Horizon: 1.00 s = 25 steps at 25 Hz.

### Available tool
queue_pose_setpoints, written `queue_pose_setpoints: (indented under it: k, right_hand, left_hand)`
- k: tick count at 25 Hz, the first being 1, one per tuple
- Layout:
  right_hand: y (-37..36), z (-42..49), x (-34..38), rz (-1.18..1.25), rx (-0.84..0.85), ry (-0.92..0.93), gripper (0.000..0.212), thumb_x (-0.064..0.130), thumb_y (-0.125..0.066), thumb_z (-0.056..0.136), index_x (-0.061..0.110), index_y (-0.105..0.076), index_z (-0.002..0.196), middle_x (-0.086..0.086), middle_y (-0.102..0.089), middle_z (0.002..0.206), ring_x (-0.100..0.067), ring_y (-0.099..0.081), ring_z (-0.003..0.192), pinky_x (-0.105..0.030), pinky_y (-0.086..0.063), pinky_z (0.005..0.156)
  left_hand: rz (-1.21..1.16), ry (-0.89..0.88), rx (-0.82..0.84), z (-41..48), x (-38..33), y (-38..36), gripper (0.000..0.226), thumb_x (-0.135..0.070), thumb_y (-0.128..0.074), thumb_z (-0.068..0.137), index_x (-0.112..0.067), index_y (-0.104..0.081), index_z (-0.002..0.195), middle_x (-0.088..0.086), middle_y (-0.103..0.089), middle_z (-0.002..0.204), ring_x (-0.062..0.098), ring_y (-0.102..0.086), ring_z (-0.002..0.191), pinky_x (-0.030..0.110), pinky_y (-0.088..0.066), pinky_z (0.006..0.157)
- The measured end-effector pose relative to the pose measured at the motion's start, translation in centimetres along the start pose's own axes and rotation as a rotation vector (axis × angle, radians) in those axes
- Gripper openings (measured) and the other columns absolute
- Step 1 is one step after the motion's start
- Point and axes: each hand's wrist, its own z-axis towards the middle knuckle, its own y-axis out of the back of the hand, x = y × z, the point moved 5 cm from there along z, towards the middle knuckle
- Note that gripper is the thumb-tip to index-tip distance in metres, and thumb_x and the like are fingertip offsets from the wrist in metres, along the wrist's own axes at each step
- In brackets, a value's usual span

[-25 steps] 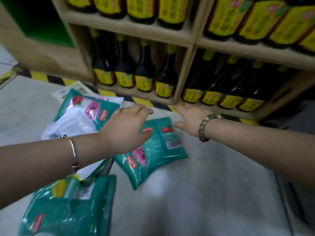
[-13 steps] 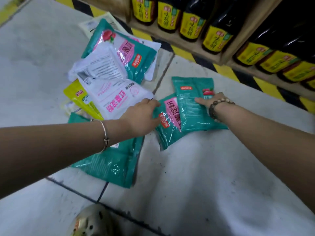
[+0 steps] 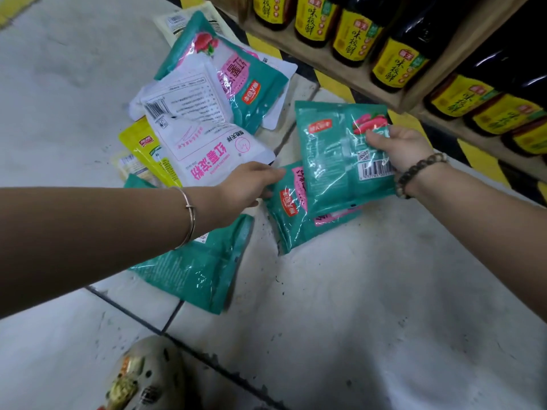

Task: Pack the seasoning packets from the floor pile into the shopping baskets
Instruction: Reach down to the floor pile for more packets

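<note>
Seasoning packets lie strewn over a pale tiled floor (image 3: 355,306) at the foot of a wooden shelf (image 3: 325,62).
From the left: a yellow packet (image 3: 145,146) and a white packet (image 3: 204,137) overlap. The left hand (image 3: 248,182) reaches with its fingers stretched to the edge of the lower teal packet (image 3: 291,223), but whether it grips I cannot tell. The right hand (image 3: 402,146) pinches the upper teal packet (image 3: 331,155), lifted above it. Dark bottles (image 3: 352,34) and striped tape (image 3: 334,87) lie behind.
</note>
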Motion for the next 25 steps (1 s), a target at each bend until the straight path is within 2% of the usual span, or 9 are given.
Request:
queue_pose_setpoints:
  k: [3,5,8,12,16,19,21,23,25]
  right_hand:
    - [-1.6,-1.4,2.0,0.191,0.212,0.022,0.007,0.009,-0.060,0.088,0.015,-0.064,0.086,0.000,-0.073,0.073,-0.015,-0.069,0.070,-0.034,-0.058,0.071]
    - [-2.9,-2.3,2.7,0.240,0.329,-0.001,0.006,0.009,-0.062,0.085,0.012,-0.064,0.089,-0.004,-0.072,0.080,-0.018,-0.069,0.074,-0.035,-0.058,0.074]
    - [-4.9,-3.9,3.1,0.317,0.455,-0.042,0.014,0.008,-0.063,0.082,0.009,-0.063,0.095,-0.010,-0.070,0.090,-0.022,-0.068,0.079,-0.038,-0.056,0.080]
    - [-7.9,-5.1,2.2,0.356,0.465,-0.061,0.006,0.007,-0.061,0.086,0.010,-0.062,0.092,-0.009,-0.069,0.089,-0.021,-0.067,0.078,-0.036,-0.057,0.077]
    - [-8.8,-3.3,2.4,-0.234,0.495,0.112,0.021,0.025,-0.064,0.087,0.012,-0.063,0.103,-0.005,-0.069,0.101,-0.015,-0.066,0.088,-0.027,-0.054,0.078]
    - [-7.7,-1.1,1.6,-0.490,0.346,0.245,0.048,0.037,-0.067,0.083,0.011,-0.056,0.121,-0.006,-0.060,0.120,-0.019,-0.058,0.109,-0.035,-0.047,0.096]
    - [-7.6,-0.6,0.5,-0.717,0.375,0.332,0.068,0.038,-0.071,0.078,0.013,-0.044,0.135,-0.007,-0.050,0.135,-0.021,-0.049,0.121,-0.037,-0.041,0.103]
    - [-7.9,-0.4,-1.2,-1.127,0.443,0.450,0.087,0.046,-0.074,0.071,0.019,-0.032,0.143,-0.005,-0.040,0.144,-0.023,-0.040,0.130,-0.039,-0.034,0.107]
    - [-8.0,-0.6,-1.8,-1.317,0.458,0.532,0.101,0.055,-0.074,0.066,0.025,-0.022,0.147,-0.004,-0.029,0.151,-0.022,-0.024,0.140,-0.045,-0.019,0.114]
  left_hand:
    - [-0.059,-0.008,0.116,0.1,-0.1,-0.7,0.058,-0.057,-0.052,0.086,-0.019,-0.051,0.130,-0.001,-0.058,0.129,0.015,-0.057,0.112,0.036,-0.040,0.100]
    - [-0.131,-0.039,0.162,-0.1,-0.7,-1.1,0.070,-0.065,-0.058,0.076,-0.020,-0.053,0.129,-0.004,-0.061,0.127,0.017,-0.058,0.115,0.040,-0.038,0.104]
    - [-0.383,-0.056,0.153,-0.7,-1.4,-1.0,0.064,-0.051,-0.065,0.074,-0.014,-0.056,0.126,0.004,-0.067,0.118,0.022,-0.065,0.106,0.039,-0.051,0.092]
    - [-0.597,-0.052,-0.103,-1.4,-1.2,0.9,0.031,-0.028,-0.066,0.087,-0.010,-0.062,0.112,0.007,-0.074,0.094,0.022,-0.072,0.080,0.035,-0.059,0.062]
    - [-0.501,-0.078,-0.276,-1.6,-0.5,2.9,0.015,-0.020,-0.069,0.086,-0.013,-0.064,0.098,0.008,-0.073,0.093,0.023,-0.072,0.075,0.038,-0.059,0.062]
    - [-0.469,-0.070,-0.317,-1.7,0.1,3.6,0.009,-0.017,-0.068,0.086,-0.012,-0.064,0.093,0.008,-0.073,0.089,0.025,-0.072,0.074,0.040,-0.059,0.062]
    - [-0.454,-0.078,-0.330,-1.7,0.4,3.6,0.008,-0.017,-0.067,0.088,-0.012,-0.065,0.094,0.007,-0.073,0.085,0.022,-0.072,0.070,0.037,-0.058,0.059]
    - [-0.437,-0.091,-0.340,-1.6,0.7,3.6,0.010,-0.016,-0.065,0.089,-0.011,-0.064,0.098,0.005,-0.072,0.085,0.020,-0.072,0.069,0.034,-0.058,0.058]
    - [-0.418,-0.091,-0.340,-1.4,0.9,3.6,0.012,-0.016,-0.063,0.091,-0.010,-0.063,0.102,0.006,-0.071,0.087,0.019,-0.071,0.070,0.033,-0.058,0.059]
